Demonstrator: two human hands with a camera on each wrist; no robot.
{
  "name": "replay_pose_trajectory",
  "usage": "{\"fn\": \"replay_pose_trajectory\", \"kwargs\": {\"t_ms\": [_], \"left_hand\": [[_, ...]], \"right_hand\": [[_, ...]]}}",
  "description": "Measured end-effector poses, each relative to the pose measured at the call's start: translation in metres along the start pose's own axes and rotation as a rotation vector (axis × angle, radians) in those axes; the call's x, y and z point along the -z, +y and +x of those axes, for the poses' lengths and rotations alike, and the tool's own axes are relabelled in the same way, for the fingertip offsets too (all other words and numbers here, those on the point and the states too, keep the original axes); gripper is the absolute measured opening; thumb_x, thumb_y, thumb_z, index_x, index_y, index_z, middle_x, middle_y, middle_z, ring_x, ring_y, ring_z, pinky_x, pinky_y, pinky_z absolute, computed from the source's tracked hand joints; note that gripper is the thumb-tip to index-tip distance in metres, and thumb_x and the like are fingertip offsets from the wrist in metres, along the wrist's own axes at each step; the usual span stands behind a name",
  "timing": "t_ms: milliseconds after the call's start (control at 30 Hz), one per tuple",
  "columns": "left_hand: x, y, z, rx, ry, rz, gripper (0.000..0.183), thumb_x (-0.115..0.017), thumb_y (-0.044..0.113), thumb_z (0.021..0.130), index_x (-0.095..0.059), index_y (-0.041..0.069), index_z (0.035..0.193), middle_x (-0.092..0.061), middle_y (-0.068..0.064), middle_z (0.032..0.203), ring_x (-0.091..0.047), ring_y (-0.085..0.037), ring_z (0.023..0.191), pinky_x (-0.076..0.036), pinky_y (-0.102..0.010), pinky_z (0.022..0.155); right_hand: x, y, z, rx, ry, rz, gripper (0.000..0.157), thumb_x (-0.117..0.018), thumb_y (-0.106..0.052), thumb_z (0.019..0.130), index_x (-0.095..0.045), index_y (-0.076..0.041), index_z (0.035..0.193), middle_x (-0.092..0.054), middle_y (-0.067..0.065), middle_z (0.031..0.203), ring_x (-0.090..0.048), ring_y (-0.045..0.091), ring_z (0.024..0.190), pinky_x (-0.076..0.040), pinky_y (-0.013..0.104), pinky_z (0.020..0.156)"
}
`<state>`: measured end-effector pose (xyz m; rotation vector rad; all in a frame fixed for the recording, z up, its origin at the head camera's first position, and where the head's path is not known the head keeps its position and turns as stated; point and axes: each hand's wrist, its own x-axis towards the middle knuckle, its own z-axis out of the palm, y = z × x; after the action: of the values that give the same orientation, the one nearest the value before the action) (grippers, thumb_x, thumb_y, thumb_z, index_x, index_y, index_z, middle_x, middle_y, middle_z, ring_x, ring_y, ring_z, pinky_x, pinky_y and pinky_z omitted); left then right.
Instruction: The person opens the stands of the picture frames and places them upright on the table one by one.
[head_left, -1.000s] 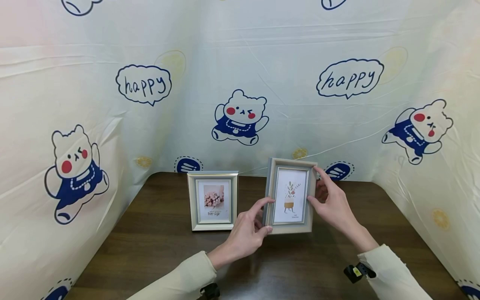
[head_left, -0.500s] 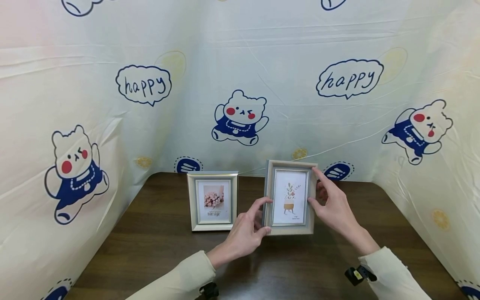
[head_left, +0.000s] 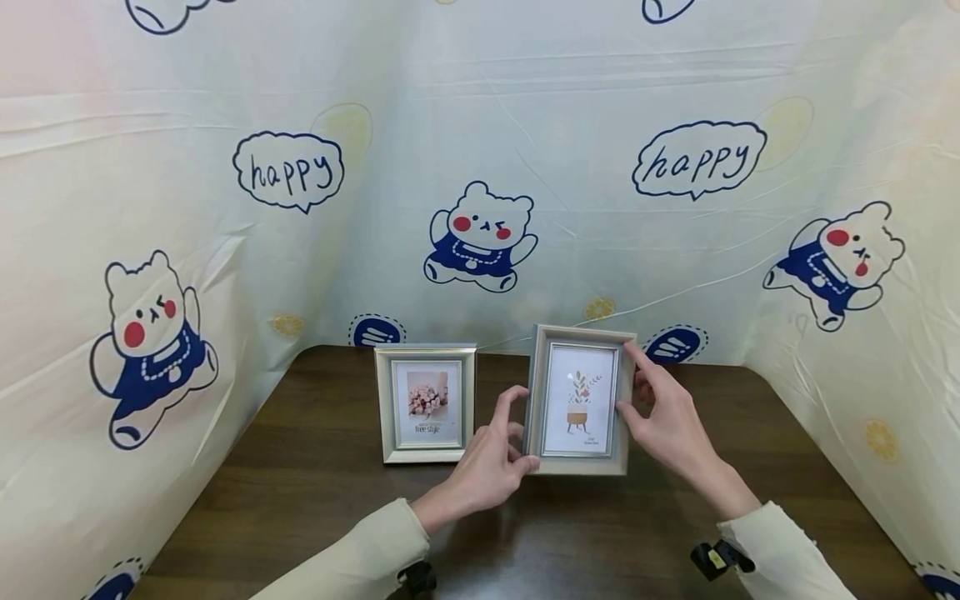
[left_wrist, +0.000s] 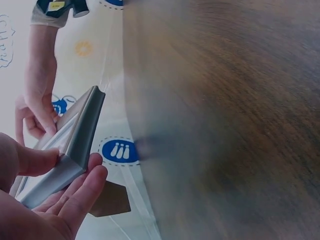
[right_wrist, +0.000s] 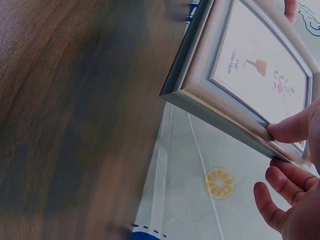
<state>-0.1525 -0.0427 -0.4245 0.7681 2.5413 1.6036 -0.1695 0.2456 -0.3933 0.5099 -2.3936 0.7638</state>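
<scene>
Both hands hold a silver-beige picture frame (head_left: 581,465), its print of a potted plant facing me. It is upright with a slight tilt. My left hand (head_left: 480,467) grips the lower left corner; in the left wrist view the thumb lies on the front and the fingers behind. My right hand (head_left: 667,417) pinches the right side, thumb on the front border in the right wrist view. A brown flap (left_wrist: 112,200) sticks out behind the frame. Left of it, a second picture frame (head_left: 427,456) with a pink-flower print stands on the table.
The dark wooden table (head_left: 300,517) ends at a pale cloth backdrop (head_left: 480,108) printed with cartoon bears. Cloth also closes off the left and right sides. A small black device (head_left: 720,560) sits at the right sleeve cuff.
The held frame has come down slightly and turned a little. My left index finger has slid off its front border to the left edge. The standing frame has not moved.
</scene>
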Motion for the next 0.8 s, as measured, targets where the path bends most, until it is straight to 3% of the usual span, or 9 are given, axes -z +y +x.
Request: {"fn": "replay_pose_trajectory", "kwargs": {"t_ms": [200, 567, 800], "left_hand": [[0.002, 0.0004, 0.0013, 0.021, -0.007, -0.003, 0.092, -0.079, -0.003, 0.091, -0.025, 0.031, 0.158, -0.075, -0.009, 0.108, -0.072, -0.013, 0.074, -0.057, -0.031, 0.065], [0.0022, -0.001, 0.0032, 0.03, 0.01, 0.047, 0.092, -0.08, -0.004, 0.089, -0.027, 0.029, 0.157, -0.074, -0.014, 0.114, -0.07, -0.008, 0.074, -0.057, -0.03, 0.066], [-0.0002, -0.0039, 0.0057, 0.03, 0.008, 0.104, 0.093, -0.081, -0.006, 0.087, -0.026, 0.025, 0.155, -0.074, -0.014, 0.114, -0.071, -0.008, 0.074, -0.056, -0.03, 0.064]], "right_hand": [[0.0003, -0.0034, -0.0018, 0.0, 0.003, -0.006, 0.089, -0.085, 0.008, 0.08, -0.045, -0.006, 0.159, -0.062, 0.011, 0.106, -0.057, 0.022, 0.088, -0.055, 0.036, 0.074], [-0.0007, -0.0064, -0.0054, -0.011, -0.015, -0.023, 0.083, -0.085, 0.006, 0.082, -0.048, -0.005, 0.156, -0.058, 0.008, 0.104, -0.055, 0.023, 0.09, -0.052, 0.035, 0.072], [-0.0036, -0.0049, -0.009, -0.01, -0.022, -0.031, 0.082, -0.086, 0.004, 0.082, -0.049, -0.005, 0.155, -0.055, 0.007, 0.099, -0.052, 0.023, 0.089, -0.045, 0.026, 0.069]]}}
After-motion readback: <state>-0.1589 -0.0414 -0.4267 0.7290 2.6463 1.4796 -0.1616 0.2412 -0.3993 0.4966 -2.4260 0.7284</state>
